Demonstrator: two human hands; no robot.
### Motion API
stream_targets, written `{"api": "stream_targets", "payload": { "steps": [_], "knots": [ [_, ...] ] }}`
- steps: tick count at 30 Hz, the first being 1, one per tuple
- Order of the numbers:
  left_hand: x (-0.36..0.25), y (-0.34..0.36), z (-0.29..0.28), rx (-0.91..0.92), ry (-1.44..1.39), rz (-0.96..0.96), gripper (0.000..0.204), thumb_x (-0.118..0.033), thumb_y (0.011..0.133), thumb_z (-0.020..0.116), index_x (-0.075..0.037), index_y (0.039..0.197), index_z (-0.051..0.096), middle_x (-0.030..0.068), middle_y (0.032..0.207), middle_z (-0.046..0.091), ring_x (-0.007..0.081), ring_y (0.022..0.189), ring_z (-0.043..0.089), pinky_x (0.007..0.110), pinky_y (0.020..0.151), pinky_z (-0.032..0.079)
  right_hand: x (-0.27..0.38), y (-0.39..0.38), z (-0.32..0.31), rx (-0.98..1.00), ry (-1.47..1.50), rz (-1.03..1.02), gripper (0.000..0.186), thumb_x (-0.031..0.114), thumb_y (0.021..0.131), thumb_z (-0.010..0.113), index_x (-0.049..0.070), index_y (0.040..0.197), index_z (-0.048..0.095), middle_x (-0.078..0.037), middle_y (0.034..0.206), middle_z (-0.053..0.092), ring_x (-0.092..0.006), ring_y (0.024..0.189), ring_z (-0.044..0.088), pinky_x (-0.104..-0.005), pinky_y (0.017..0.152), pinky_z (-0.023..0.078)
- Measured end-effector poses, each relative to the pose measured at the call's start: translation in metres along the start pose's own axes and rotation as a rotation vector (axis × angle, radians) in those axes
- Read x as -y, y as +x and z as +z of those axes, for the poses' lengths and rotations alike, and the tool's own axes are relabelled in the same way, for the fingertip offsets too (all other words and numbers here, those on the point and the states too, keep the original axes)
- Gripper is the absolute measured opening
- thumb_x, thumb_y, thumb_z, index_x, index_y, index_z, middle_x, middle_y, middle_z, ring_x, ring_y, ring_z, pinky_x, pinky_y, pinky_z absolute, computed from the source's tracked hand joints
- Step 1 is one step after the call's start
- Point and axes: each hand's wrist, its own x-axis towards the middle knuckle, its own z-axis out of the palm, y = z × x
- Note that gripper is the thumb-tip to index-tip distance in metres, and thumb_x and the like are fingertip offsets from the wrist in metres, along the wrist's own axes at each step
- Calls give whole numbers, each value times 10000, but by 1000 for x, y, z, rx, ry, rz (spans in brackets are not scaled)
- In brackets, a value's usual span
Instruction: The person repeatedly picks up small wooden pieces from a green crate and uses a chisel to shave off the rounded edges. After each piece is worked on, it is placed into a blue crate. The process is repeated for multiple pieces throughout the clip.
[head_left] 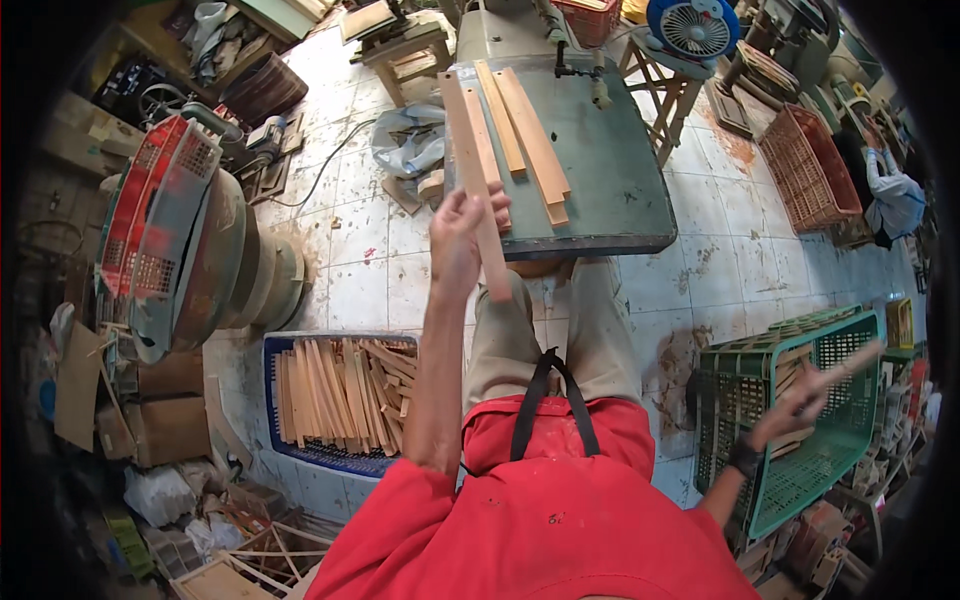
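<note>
My left hand [458,235] is closed around a long, flat wooden strip [490,258], held tilted over the near left edge of the dark green machine table [625,200]. Several similar wooden strips [528,130] lie lengthwise on that table, just beyond the hand. Out to the right, my right hand [788,412] grips another wooden strip [850,364] above the green plastic crate [815,492], which lies tipped with its opening toward the right. A few wooden pieces [792,362] show inside that crate, partly behind the hand. Motion blurs the right hand a little.
A blue crate [335,463] full of wooden strips stands on the tiled floor to my left. Beyond it is a large round machine [225,255] with a red basket [160,200]. A blue fan [695,28] and red crate [808,170] are at the far right, near another person's sleeve [893,190].
</note>
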Motion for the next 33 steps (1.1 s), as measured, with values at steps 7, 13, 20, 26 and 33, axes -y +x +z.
{"api": "stream_targets", "payload": {
  "steps": [7,13,20,26,33],
  "knots": [
    [20,-80,47,-54,-14,106,390,-67,990,488,43,1345,370,196,1303,549,256,1159,590,352,975,510,181,-174,156,741,374,377,393,154,925,631,-39,1250,523,-146,1146,636,-226,955,649,-320,840,518],
    [30,-105,45,-52,-223,93,357,-161,1022,455,13,1314,347,285,1284,533,310,1187,573,408,1000,497,223,-196,158,1149,308,132,441,177,889,664,3,1267,516,-218,951,652,-296,834,670,-354,714,507],
    [-50,-51,9,153,118,84,730,-36,881,660,-132,1475,247,218,1226,559,325,1096,629,414,874,585,182,-200,114,1310,317,142,483,191,865,708,-24,1253,517,-243,913,658,-369,799,678,-390,683,516],
    [-25,-66,19,252,224,79,785,21,742,800,-89,1408,399,147,1203,581,222,1102,603,336,898,538,197,-210,115,1303,388,197,504,177,886,691,-38,1287,475,-225,861,642,-337,719,654,-379,640,500],
    [-29,-80,35,263,229,91,625,-28,758,796,-81,1307,501,79,1078,650,164,978,639,311,864,534,200,-213,109,1319,422,248,514,193,884,702,-41,1279,470,-216,819,617,-338,654,624,-386,594,478]
  ]
}}
